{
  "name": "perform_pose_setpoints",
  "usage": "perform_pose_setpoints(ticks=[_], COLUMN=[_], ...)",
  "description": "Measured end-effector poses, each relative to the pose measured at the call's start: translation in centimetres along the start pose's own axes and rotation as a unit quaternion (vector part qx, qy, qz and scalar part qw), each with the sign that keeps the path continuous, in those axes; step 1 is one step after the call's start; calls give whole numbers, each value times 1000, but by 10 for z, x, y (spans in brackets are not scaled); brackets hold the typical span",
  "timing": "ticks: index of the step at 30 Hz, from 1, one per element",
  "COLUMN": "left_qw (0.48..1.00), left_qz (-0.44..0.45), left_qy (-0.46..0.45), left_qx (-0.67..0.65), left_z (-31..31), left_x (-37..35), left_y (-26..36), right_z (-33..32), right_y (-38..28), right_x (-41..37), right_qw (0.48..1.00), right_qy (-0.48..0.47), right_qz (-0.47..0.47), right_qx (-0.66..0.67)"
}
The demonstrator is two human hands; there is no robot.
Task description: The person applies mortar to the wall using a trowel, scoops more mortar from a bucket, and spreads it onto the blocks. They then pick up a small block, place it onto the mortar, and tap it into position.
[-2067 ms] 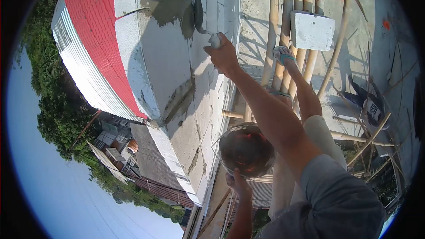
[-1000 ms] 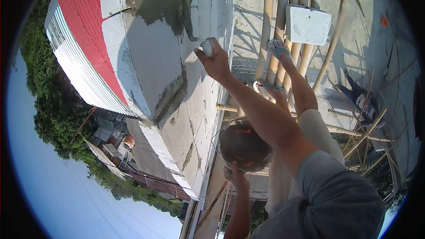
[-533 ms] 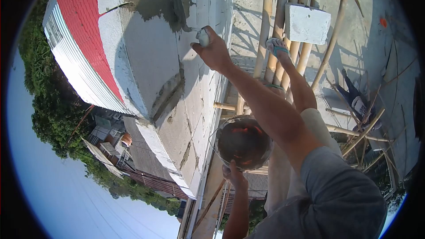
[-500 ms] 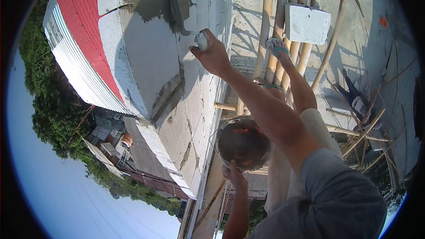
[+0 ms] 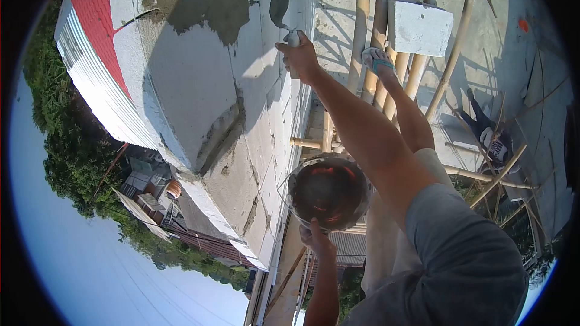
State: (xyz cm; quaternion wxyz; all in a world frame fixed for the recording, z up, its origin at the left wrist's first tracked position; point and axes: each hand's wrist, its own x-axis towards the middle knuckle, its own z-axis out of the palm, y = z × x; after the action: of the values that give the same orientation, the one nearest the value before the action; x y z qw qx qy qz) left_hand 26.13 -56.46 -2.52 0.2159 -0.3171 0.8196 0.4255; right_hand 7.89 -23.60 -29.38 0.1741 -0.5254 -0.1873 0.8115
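Note:
My right hand (image 5: 300, 59) is closed around the handle of a trowel (image 5: 278, 3). The trowel's grey blade is over the pale block wall (image 5: 187, 66), to the right of a wet mortar patch (image 5: 208, 7) in the picture; whether it touches the wall cannot be told. Lower down, my left hand (image 5: 318, 241) grips the rim of a round bucket (image 5: 329, 194), its thumb on the near edge. Dark grey material with reddish reflections shows inside the bucket.
Bamboo poles (image 5: 362, 18) run beside the wall, with sandalled feet on them. A white block (image 5: 420, 26) lies across the poles. Another person (image 5: 496, 145) is at the right, near crossed poles. Red and corrugated roofing (image 5: 99, 18) borders the wall at the left.
My right hand has moved the trowel off the mortar patch, rightward and slightly up in the picture. The mortar patch is now more fully visible. My left hand still holds the bucket.

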Motion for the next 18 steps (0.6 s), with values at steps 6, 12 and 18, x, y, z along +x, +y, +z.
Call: perform_pose_setpoints(ticks=[6,12,18], left_qw=[1000,1000,1000], left_qz=[-25,-26,-28], left_qy=[-10,1,7], left_qx=[8,-5,10], left_z=[-10,2,5], left_x=[6,-3,-5], left_y=[-21,-14,-10], right_z=[55,13,7], right_y=[31,44,5], right_x=[7,-48,-16], right_qw=[936,910,997], right_qy=[115,58,-8], right_qz=[-82,-87,61], right_qx=[-321,-401,-50])
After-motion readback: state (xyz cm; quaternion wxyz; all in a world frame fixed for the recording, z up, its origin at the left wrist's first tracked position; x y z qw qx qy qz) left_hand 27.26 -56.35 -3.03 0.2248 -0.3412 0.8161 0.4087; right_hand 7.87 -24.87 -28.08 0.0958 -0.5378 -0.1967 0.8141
